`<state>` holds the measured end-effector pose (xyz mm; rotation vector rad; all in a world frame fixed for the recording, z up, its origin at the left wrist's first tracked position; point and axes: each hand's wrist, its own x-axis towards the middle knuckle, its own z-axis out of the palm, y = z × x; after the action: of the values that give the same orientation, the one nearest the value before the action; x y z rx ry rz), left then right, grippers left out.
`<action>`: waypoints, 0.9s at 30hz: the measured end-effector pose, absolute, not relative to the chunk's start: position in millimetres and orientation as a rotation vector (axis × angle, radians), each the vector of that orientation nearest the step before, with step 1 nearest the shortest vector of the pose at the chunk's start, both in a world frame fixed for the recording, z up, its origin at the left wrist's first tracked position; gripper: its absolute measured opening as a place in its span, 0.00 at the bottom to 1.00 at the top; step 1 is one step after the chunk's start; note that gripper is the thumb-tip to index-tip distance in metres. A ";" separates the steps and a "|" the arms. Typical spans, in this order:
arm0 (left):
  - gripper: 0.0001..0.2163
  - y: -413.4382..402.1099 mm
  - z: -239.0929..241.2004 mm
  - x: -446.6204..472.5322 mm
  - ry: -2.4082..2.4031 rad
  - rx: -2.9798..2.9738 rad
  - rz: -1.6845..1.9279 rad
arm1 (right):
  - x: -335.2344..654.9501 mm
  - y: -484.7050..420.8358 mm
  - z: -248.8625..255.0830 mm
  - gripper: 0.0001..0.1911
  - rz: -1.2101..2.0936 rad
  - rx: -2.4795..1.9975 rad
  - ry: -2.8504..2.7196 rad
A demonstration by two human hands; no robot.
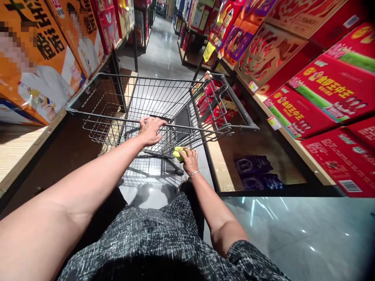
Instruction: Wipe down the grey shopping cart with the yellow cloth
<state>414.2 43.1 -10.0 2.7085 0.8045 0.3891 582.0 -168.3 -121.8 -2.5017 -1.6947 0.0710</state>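
Shiny grey floor (278, 230) down a store aisle, packed shelves on both sides. Right hand (190, 159) first: fingers closed around a crumpled yellow-green cloth (179, 153), which sits right by the wire side of a shopping cart (187, 127), below its near top rail (can't tell if it's actually touching the wires). Left hand (150, 130) is clamped over that same rail, fingers across the top and thumb on the near side. Cart's parked sideways to the person, handle off to the right, wheels on the floor. There's a thin bracelet (194, 173) on the right wrist. Further out you've got big orange boxes (38, 58) on the left, red boxes (319, 101) stacked on the right, and some dark purple packets (258, 171) on the low shelf under those.
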 end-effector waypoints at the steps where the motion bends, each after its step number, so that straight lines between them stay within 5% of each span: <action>1: 0.28 43.4 -11.0 414.0 0.798 2.711 0.393 | 587.4 -170.2 -110.0 0.30 -0.021 -2.505 -1.669; 7: 0.27 44.3 -14.1 414.4 0.795 2.713 0.414 | 653.9 -200.5 17.6 0.32 -0.635 -2.645 -1.187; 12: 0.26 42.6 -15.0 416.8 0.813 2.716 0.426 | 697.0 -218.2 100.0 0.36 -0.666 -2.794 -1.142; 19: 0.26 40.8 -15.2 423.1 0.865 2.732 0.408 | 716.4 -207.7 127.9 0.23 -0.469 -2.939 -1.474; 27: 0.31 66.8 -6.4 438.4 0.852 2.799 0.211 | 686.5 -208.9 137.0 0.22 -0.421 -3.065 -1.379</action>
<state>438.4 66.8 -6.4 2.7995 0.8516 0.2115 686.5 -208.9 137.0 -3.0648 -1.3786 -0.4213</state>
